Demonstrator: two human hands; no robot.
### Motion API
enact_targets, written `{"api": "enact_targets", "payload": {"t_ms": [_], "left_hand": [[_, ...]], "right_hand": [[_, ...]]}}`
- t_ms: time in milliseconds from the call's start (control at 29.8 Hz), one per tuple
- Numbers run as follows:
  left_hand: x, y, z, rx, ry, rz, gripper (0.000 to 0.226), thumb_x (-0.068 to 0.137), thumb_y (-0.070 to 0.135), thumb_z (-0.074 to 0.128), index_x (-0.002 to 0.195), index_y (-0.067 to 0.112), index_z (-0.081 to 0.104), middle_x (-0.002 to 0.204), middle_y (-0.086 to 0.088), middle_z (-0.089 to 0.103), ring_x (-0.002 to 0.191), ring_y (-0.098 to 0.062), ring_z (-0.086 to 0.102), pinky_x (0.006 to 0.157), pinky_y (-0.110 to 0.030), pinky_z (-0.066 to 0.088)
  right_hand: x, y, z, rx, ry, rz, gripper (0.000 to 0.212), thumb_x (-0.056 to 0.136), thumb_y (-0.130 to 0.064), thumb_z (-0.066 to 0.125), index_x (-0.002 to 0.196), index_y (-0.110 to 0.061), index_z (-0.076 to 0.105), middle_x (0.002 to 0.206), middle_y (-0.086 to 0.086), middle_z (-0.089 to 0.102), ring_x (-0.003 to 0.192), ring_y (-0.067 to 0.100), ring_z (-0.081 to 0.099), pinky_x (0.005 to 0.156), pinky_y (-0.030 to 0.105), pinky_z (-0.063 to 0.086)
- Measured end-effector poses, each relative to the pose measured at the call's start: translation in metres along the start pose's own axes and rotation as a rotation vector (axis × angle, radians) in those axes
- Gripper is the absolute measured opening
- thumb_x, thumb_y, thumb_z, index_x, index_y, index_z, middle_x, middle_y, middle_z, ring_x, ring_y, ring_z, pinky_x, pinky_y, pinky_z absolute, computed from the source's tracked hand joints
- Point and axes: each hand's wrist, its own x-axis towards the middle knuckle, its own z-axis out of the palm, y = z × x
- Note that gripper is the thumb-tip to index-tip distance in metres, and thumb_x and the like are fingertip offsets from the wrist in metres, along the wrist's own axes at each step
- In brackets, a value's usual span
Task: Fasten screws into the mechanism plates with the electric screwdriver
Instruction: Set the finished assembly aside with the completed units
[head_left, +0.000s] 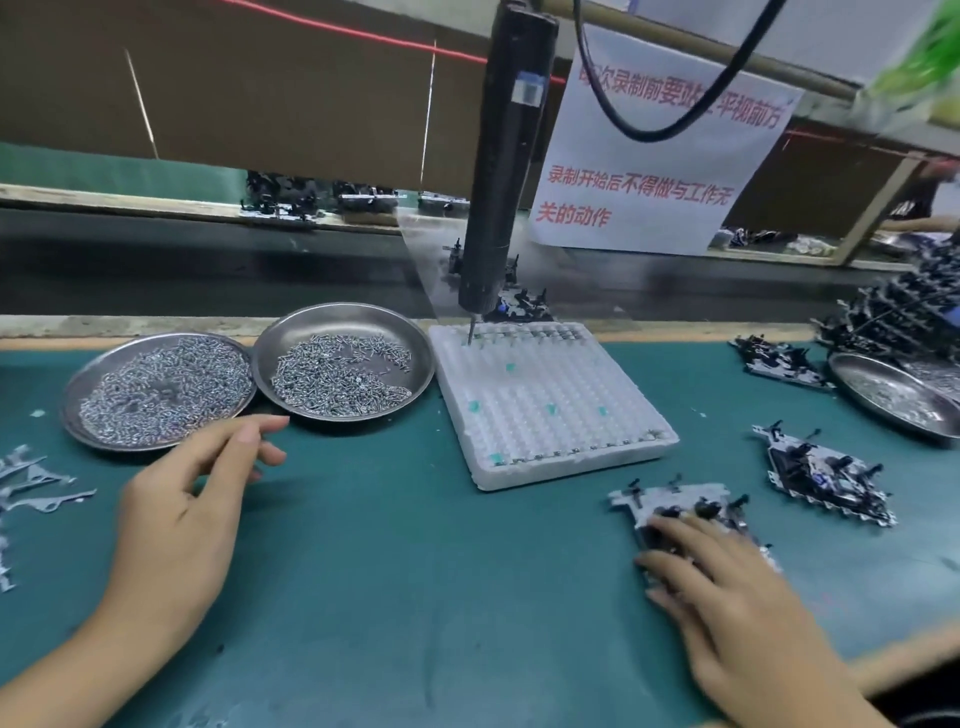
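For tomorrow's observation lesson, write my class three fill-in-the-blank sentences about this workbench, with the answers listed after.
1. The right hand rests on a mechanism ____ on the green mat.
2. The two round metal dishes near the left hand hold loose ____.
3. The tip of the hanging electric screwdriver points down at the white ____ tray.

Answers: plate; screws; foam
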Motion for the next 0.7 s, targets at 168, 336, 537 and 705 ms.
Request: {"api": "enact_targets", "payload": {"t_ms": [168,336,537,705], "left_hand": [[0.0,-0.001,-0.001,0.008,-0.009,-0.005,0.023,0.083,0.055,0.043,0.088,0.053,0.066,0.081,0.014,0.066,0.072,0.002,0.056,0.072,-0.008,0.041],[0.002,0.003,0.001,0.013,-0.014,-0.015,0.021,0.085,0.047,0.047,0.084,0.053,0.067,0.081,0.013,0.067,0.072,0.001,0.057,0.073,-0.01,0.042],[-0.001,0.01,0.001,0.057,-0.034,-0.031,0.026,0.076,0.06,0.043,0.086,0.053,0.067,0.081,0.015,0.066,0.073,-0.008,0.058,0.069,-0.015,0.043],[-0.001,0.021,0.005,0.166,-0.055,0.059,0.009,0.088,0.042,0.059,0.094,0.046,0.064,0.087,0.013,0.068,0.085,0.001,0.058,0.073,-0.008,0.04]], "right_hand": [[-0.007,0.041,0.013,-0.061,-0.06,0.293,0.032,0.062,0.014,0.076,0.09,0.0,0.073,0.106,0.021,0.068,0.095,0.044,0.065,0.076,0.056,0.053],[-0.003,0.064,0.028,0.075,-0.049,0.44,0.037,0.068,0.026,0.065,0.1,0.007,0.07,0.117,0.026,0.061,0.111,0.047,0.056,0.092,0.055,0.044],[0.038,0.048,0.026,0.128,0.09,0.326,0.042,0.058,0.027,0.065,0.095,0.008,0.07,0.109,0.029,0.062,0.102,0.05,0.058,0.088,0.059,0.047],[0.087,-0.037,0.027,0.313,0.32,-0.069,0.018,0.08,0.0,0.058,0.091,0.002,0.072,0.101,0.019,0.068,0.088,0.035,0.066,0.078,0.039,0.051]]}}
